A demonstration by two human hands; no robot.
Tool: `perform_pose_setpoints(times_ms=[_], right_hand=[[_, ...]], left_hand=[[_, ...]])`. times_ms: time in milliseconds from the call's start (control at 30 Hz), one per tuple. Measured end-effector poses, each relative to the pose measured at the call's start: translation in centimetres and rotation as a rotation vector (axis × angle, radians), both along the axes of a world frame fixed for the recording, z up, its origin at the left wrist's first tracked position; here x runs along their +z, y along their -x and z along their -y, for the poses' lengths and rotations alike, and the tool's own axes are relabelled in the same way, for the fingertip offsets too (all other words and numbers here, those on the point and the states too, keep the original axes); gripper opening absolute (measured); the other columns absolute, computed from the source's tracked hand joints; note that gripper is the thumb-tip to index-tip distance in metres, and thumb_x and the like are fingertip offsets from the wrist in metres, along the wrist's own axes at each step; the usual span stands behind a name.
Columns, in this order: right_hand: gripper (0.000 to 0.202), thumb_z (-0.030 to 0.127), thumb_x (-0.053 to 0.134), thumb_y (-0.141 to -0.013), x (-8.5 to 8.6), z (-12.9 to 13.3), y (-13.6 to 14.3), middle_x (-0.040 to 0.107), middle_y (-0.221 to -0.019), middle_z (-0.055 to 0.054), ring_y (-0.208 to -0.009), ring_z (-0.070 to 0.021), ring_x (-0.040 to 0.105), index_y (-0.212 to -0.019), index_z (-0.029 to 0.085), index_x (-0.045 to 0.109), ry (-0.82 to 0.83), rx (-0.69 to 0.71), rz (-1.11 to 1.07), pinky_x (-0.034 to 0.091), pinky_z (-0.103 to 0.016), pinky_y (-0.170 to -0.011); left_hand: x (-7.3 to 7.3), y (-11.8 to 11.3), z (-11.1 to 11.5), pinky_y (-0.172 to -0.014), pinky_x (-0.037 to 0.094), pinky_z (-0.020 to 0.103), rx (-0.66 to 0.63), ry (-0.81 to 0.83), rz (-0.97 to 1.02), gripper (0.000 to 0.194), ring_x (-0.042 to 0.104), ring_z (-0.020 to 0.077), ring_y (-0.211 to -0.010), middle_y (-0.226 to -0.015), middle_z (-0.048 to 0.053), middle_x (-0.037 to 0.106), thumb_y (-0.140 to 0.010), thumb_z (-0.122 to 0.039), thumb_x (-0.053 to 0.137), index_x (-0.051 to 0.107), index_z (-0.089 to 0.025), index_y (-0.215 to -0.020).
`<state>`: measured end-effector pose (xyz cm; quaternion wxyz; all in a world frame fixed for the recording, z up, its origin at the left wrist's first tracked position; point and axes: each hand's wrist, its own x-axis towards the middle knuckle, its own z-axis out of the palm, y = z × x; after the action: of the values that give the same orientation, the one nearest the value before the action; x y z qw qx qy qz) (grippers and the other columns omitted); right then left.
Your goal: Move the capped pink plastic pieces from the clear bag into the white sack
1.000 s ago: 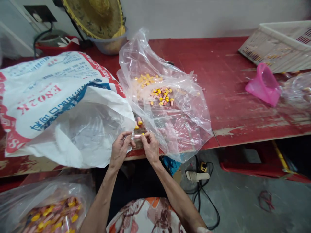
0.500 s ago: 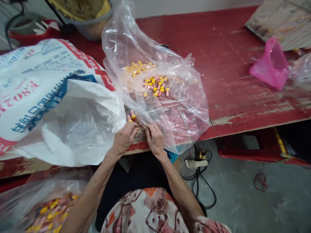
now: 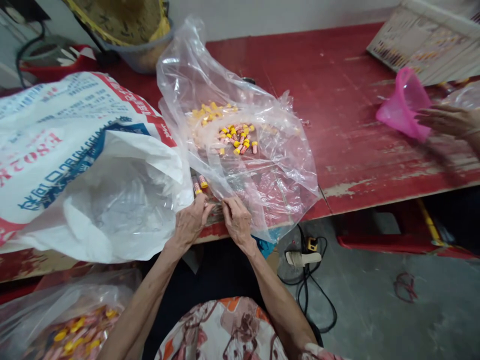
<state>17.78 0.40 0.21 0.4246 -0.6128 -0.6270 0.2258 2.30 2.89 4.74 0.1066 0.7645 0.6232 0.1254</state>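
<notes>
My left hand [image 3: 190, 220] is closed at the table's front edge, thumb against fingers. Just beyond its fingertips lie two small pink tubes with yellow caps [image 3: 200, 184]. A short gap away, my right hand [image 3: 238, 220] is also closed in a pinch, beside the near edge of a clear plastic bag [image 3: 277, 185]. Something thin seems to lie between the two hands, but it is too small to make out. Several pink tubes with yellow caps [image 3: 238, 139] lie in a pile by the bag, with loose yellow caps [image 3: 210, 113] behind them.
A printed white sack [image 3: 123, 100] gapes at left. Below it, another clear bag [image 3: 75, 330] holds many capped tubes. At right, another person's hand [image 3: 448, 121] reaches to a pink funnel-shaped piece [image 3: 407, 107] near a white crate [image 3: 423, 45]. Cables [image 3: 309, 285] lie on the floor.
Another person's hand has come in from the right to the pink piece. My hands stay pinched close together, with only slight movement. The view has shifted a little.
</notes>
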Motion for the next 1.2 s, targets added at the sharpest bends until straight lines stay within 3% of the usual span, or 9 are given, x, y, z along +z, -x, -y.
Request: perform_pose_setpoints(times_ms=[133,333,433,533,667,867,967,1067,1200], right_hand=[[0.031,0.032,0.041,-0.111,-0.2,-0.1,0.1,0.071,-0.099,-0.007,-0.092,-0.022,0.067,-0.105,0.025,0.071,-0.013,-0.004,0.001,0.054,-0.034,-0.084],[0.029,0.033,0.042,-0.11,2.0,0.2,-0.4,0.074,-0.104,-0.007,-0.092,-0.02,0.069,-0.111,0.024,0.07,-0.017,-0.023,-0.119,0.056,-0.033,-0.084],[0.029,0.036,0.046,-0.109,4.1,-1.0,-2.7,0.074,-0.11,-0.006,-0.094,-0.02,0.069,-0.121,0.024,0.069,-0.055,-0.062,-0.106,0.056,-0.034,-0.088],[0.03,0.035,0.045,-0.107,4.9,-4.4,-6.4,0.075,-0.106,-0.006,-0.092,-0.0213,0.068,-0.118,0.024,0.071,-0.093,-0.127,-0.026,0.053,-0.035,-0.088],[0.03,0.034,0.045,-0.104,3.5,-11.3,-10.7,0.075,-0.097,-0.006,-0.084,-0.0217,0.065,-0.11,0.021,0.072,-0.065,-0.202,0.098,0.05,-0.034,-0.083],[0.029,0.027,0.048,-0.101,1.2,-18.6,-12.6,0.075,-0.108,-0.012,-0.091,-0.0238,0.065,-0.116,0.019,0.073,0.002,-0.209,0.275,0.049,-0.036,-0.085],[0.026,0.027,0.054,-0.099,0.8,-20.0,-13.0,0.074,-0.107,-0.014,-0.087,-0.024,0.063,-0.115,0.017,0.072,0.097,-0.253,0.359,0.048,-0.037,-0.083],[0.019,0.031,0.059,-0.097,0.5,-20.3,-13.6,0.072,-0.098,-0.013,-0.083,-0.0238,0.061,-0.105,0.017,0.071,0.136,-0.248,0.387,0.046,-0.037,-0.079],[0.023,0.041,0.056,-0.097,0.1,-19.0,-14.5,0.069,-0.084,-0.006,-0.077,-0.0217,0.058,-0.101,0.02,0.066,0.107,-0.205,0.331,0.045,-0.035,-0.076]], left_hand=[[-0.3,-0.1,0.3,-0.061,0.042,0.027,0.043,-0.209,0.094,0.024,0.075,0.021,-0.078,-0.094,0.007,0.076,-0.107,-0.042,0.051,0.062,-0.022,-0.111],[-0.6,-0.9,-0.1,-0.055,0.037,0.028,-0.035,-0.022,0.01,0.011,0.073,0.0213,-0.073,-0.09,0.006,0.076,-0.103,-0.033,0.057,0.059,-0.022,-0.101],[-0.3,-0.9,-0.1,-0.059,0.041,0.028,0.002,-0.168,0.085,0.016,0.074,0.022,-0.075,-0.09,0.006,0.077,-0.104,-0.039,0.057,0.06,-0.023,-0.104],[-0.7,-0.9,0.1,-0.059,0.042,0.029,0.033,-0.237,0.134,0.017,0.074,0.0226,-0.073,-0.087,0.005,0.077,-0.104,-0.04,0.058,0.061,-0.023,-0.103],[-1.2,-0.7,-0.4,-0.056,0.04,0.028,-0.037,-0.085,0.146,0.012,0.075,0.022,-0.073,-0.084,0.002,0.076,-0.098,-0.032,0.066,0.058,-0.024,-0.093],[-1.6,-0.9,-1.5,-0.065,0.053,0.027,0.113,-0.064,0.327,0.028,0.078,0.0231,-0.082,-0.092,0.0,0.079,-0.097,-0.043,0.069,0.062,-0.027,-0.119],[-2.8,-1.8,-2.5,-0.075,0.059,0.03,0.122,-0.095,0.293,0.039,0.076,0.0278,-0.116,-0.112,0.006,0.081,-0.1,-0.035,0.068,0.06,-0.026,-0.137],[-3.7,-2.1,-3.3,-0.09,0.06,0.032,0.111,-0.175,0.265,0.051,0.058,0.0292,-0.145,-0.122,0.01,0.079,-0.102,-0.029,0.065,0.054,-0.025,-0.151],[-3.4,-1.9,-3.3,-0.095,0.059,0.031,0.198,-0.146,0.331,0.047,0.065,0.0261,-0.136,-0.128,0.007,0.077,-0.103,-0.031,0.065,0.055,-0.028,-0.149]])
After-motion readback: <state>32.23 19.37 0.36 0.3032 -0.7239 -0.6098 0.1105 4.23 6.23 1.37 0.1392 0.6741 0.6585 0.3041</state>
